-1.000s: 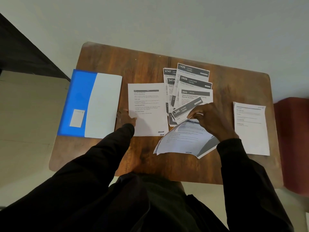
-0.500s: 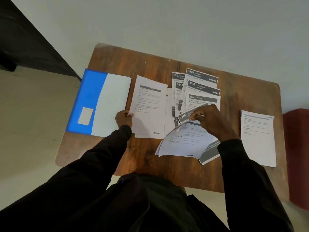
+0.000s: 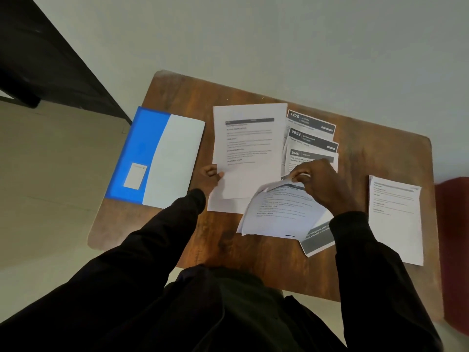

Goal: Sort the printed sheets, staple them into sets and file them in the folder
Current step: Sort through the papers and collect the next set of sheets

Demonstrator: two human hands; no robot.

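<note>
My left hand [image 3: 209,177] pinches the lower left edge of a white printed sheet [image 3: 250,148] and holds it raised over the table, partly covering the fanned cards. Another white sheet [image 3: 218,203] lies flat under it. My right hand [image 3: 317,182] pinches the top edge of a curled bundle of printed sheets [image 3: 279,214] near the table's front. Behind it fan out several dark-headed numbered sheets [image 3: 311,138]. A single printed sheet [image 3: 396,219] lies at the right. The blue and white folder [image 3: 157,158] lies closed at the left. No stapler is in view.
Everything sits on a small wooden table [image 3: 368,138] whose edges lie close around the papers. A dark furniture piece [image 3: 45,59] stands at the left, a red seat [image 3: 454,250] at the right. My dark sleeves and torso cover the front edge.
My left hand has lifted the white sheet from the table and raised it toward the back, over the left part of the fan. My right hand has drawn the card back onto the bundle.
</note>
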